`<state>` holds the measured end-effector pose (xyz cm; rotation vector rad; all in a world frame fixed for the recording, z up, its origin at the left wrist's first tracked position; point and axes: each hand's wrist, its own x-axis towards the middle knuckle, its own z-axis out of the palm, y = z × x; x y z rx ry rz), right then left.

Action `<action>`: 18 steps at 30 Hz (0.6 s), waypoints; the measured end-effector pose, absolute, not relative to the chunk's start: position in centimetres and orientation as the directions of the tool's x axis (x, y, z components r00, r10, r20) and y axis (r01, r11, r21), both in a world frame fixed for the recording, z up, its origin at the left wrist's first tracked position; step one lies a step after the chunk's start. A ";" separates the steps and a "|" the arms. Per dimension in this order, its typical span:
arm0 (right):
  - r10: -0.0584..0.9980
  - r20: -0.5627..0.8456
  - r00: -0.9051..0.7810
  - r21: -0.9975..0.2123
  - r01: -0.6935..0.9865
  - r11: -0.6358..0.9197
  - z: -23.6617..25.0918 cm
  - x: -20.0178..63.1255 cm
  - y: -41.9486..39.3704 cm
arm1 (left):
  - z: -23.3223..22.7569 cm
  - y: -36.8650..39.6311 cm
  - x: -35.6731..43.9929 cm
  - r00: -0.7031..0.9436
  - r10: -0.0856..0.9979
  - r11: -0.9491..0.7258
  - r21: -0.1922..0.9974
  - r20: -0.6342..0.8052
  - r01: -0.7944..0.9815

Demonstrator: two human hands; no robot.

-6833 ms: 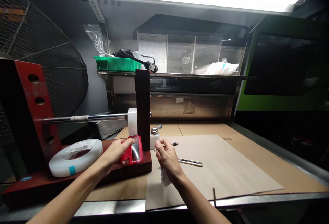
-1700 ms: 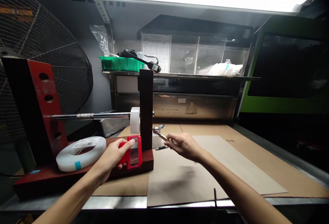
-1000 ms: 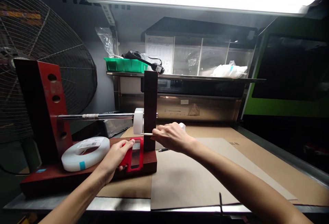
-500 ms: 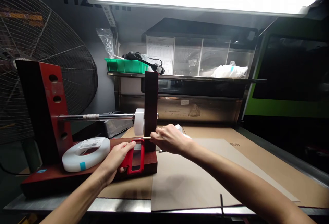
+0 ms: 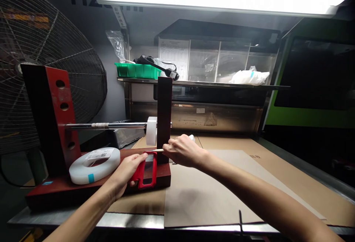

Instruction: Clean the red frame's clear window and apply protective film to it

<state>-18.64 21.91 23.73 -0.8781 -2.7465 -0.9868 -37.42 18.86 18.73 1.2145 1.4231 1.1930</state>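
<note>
My left hand (image 5: 126, 171) grips a red phone-shaped case (image 5: 146, 170) that leans against the base of a dark red wooden stand (image 5: 50, 194). My right hand (image 5: 181, 151) pinches a thin stick-like tool (image 5: 158, 150) whose tip points left over the top edge of the case. A piece of white cloth (image 5: 191, 137) shows behind my right hand's fingers. The stand's right post (image 5: 164, 112) rises just behind both hands.
A white tape roll (image 5: 94, 160) lies on the stand's base, a smaller white roll (image 5: 151, 130) hangs on the steel rod (image 5: 108, 125). Brown paper sheets (image 5: 222, 190) cover the bench. A wire fan (image 5: 41, 60) stands left; a green tray (image 5: 137, 70) sits on the shelf.
My right hand picked the thin tool off the paper, swung it left and brought its tip down to the top of the red case. My left hand has kept holding the case.
</note>
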 end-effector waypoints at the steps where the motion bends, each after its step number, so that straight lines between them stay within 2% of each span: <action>1: 0.485 0.271 -0.831 0.557 0.547 0.626 23.8 -18.7 21.9 | 18.7 18.9 -37.4 -0.123 0.992 0.058 0.989 -0.042 0.133; 9: 0.506 0.230 -0.831 0.540 0.542 0.644 23.9 -19.6 22.1 | 18.7 18.9 -37.4 -0.133 0.989 0.079 0.988 -0.060 0.136; 14: 0.617 0.245 -0.748 0.471 0.648 0.598 22.8 -17.3 22.3 | 18.0 18.6 -38.0 -0.127 0.986 0.128 0.981 -0.110 0.148; 18: 0.702 0.248 -0.667 0.400 0.731 0.553 20.0 -13.8 22.6 | 17.4 18.0 -38.6 -0.148 0.982 0.143 0.970 -0.115 0.197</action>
